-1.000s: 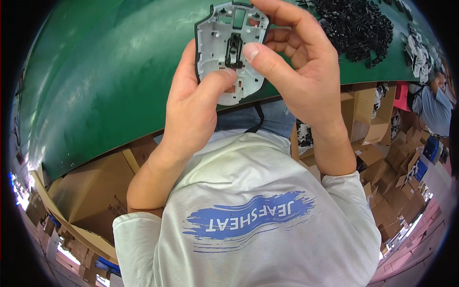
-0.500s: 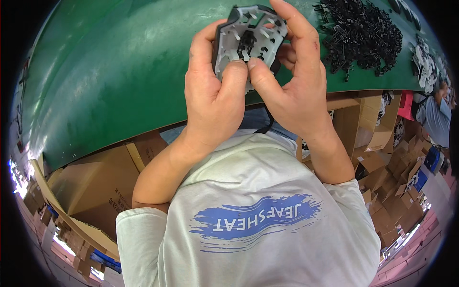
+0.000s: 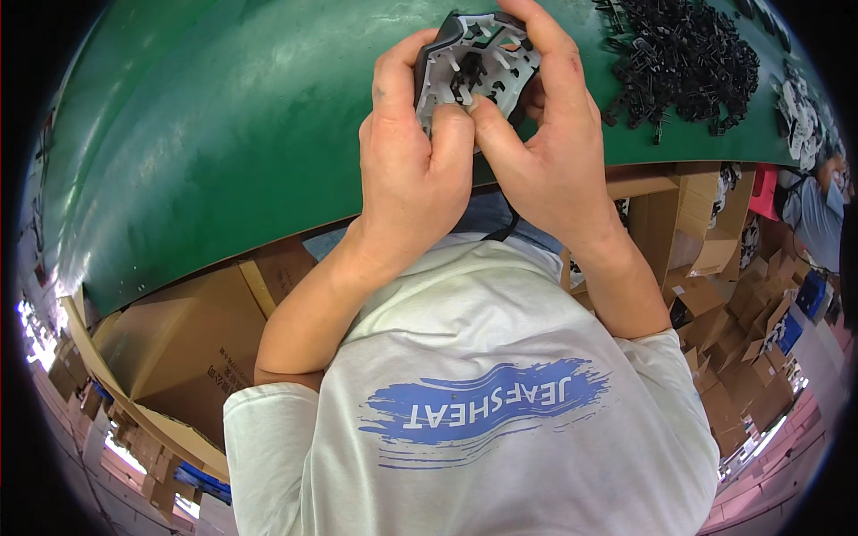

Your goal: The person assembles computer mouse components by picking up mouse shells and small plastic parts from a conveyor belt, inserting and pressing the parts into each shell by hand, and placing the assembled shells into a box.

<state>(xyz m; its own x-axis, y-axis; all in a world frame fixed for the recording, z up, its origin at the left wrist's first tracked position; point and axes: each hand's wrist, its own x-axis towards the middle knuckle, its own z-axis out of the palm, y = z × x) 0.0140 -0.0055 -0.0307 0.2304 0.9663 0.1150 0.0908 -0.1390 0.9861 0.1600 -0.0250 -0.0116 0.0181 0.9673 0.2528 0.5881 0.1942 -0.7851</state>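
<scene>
My left fingers (image 3: 450, 134) and right fingers (image 3: 500, 134) press together, both hands clenched on a grey plastic shell (image 3: 478, 62) held above the green counter (image 3: 223, 134). Both thumbs push into its ribbed inside. Black parts (image 3: 688, 58) lie heaped to the right; brown cartons (image 3: 170, 348) sit below the counter edge.

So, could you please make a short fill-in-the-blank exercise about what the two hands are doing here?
1. Both hands grip one grey plastic shell above the ____ work surface.
2. The two ____ press side by side on the shell's lower edge.
3. A heap of small ____ plastic parts lies on the surface to the person's right.

Missing words: green; thumbs; black
</scene>
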